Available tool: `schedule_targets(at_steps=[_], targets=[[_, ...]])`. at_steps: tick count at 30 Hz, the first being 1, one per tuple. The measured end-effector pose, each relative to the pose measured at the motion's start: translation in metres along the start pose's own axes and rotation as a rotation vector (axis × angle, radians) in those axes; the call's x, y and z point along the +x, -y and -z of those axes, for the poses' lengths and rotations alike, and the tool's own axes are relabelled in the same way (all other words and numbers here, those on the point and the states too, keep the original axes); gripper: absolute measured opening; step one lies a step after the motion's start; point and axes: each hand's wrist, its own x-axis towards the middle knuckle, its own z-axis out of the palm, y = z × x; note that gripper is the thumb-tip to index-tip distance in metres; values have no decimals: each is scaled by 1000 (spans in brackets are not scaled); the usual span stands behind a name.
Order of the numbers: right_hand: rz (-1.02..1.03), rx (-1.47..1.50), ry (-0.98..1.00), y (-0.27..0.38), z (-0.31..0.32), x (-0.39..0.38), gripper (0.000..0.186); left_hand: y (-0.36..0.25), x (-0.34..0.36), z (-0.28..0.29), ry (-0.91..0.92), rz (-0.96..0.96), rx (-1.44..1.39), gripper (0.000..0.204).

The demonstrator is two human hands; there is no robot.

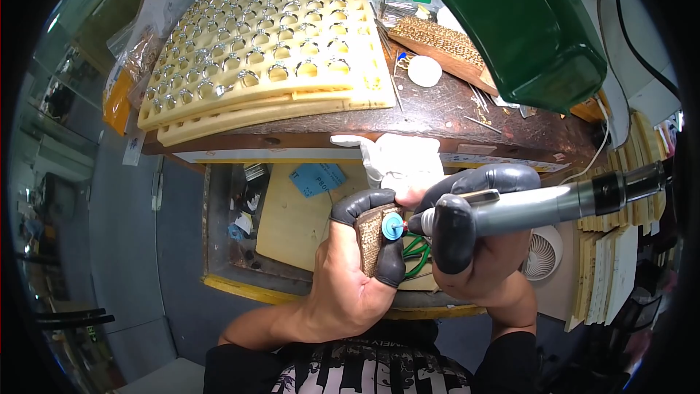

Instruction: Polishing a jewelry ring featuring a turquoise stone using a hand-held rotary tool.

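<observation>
My left hand, with black finger cots on thumb and finger, is closed around a small brown block with a rough, woven-looking face. In my right hand, also in black finger cots, lies a silver rotary handpiece pointing left. At its tip a light-blue polishing disc sits right against the block's right side; whether they touch I cannot tell. Just beyond both hands, a white cloth glove rests at the bench's front edge.
Cream foam trays with rows of rings stand on the dark wooden bench. A green lamp hood overhangs the right. Behind lie a bead-covered wooden block and a white ball. Below is an open drawer with green-handled pliers.
</observation>
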Motion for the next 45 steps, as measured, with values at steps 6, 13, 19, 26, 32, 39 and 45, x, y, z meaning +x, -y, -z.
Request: schedule_targets(at_steps=[6,13,19,26,32,39,45], targets=[[49,-40,28,-2,1,2,20,1,0,0,-8,-3,15,48],[55,-11,-11,-4,1,0,19,1,2,0,-4,-21,20,48],[8,3,19,1,0,2,19,-1,1,0,-4,8,10,48],[40,-19,-18,-2,0,0,19,-1,1,-1,-4,-7,63,48],[80,-6,-36,-6,-2,1,20,-4,3,1,21,-15,43,49],[131,-79,-53,-6,-1,3,18,-13,0,1,30,181,-13,49],[97,-84,-45,-3,0,3,16,-14,1,0,25,154,-15,47]])
